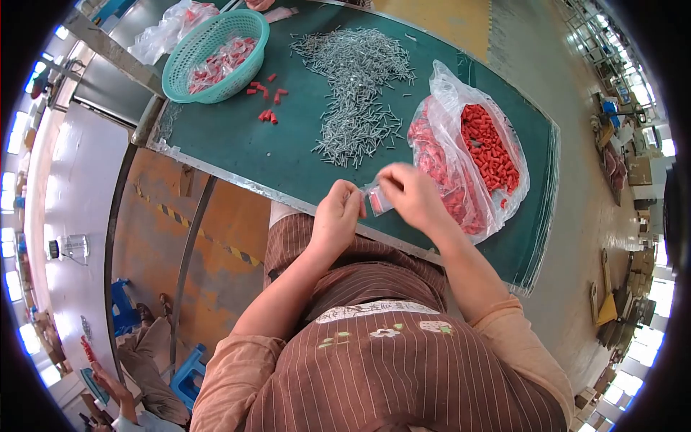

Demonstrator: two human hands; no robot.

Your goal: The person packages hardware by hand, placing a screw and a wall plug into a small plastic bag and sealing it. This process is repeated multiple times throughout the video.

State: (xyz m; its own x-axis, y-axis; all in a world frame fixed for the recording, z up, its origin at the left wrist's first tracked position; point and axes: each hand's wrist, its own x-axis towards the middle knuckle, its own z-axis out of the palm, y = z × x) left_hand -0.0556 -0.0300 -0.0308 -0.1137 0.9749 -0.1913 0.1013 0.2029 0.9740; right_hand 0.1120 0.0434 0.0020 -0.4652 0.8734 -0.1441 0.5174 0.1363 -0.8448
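Note:
My left hand is closed in front of the table's near edge. A small clear plastic bag with a red piece in it sticks out from beside its fingers, and the hand appears to grip it. My right hand is just right of the bag, slightly blurred. Its fingers are curled toward the thumb, and anything between them is too small to make out. Close by on the right lies a large clear bag of red plastic plugs. Beyond my hands spreads a pile of grey metal screws or pins.
A turquoise basket with small filled bags stands at the table's far left. Several loose red plugs lie beside it. The green table has a metal edge. At lower left another person's hand shows near blue stools.

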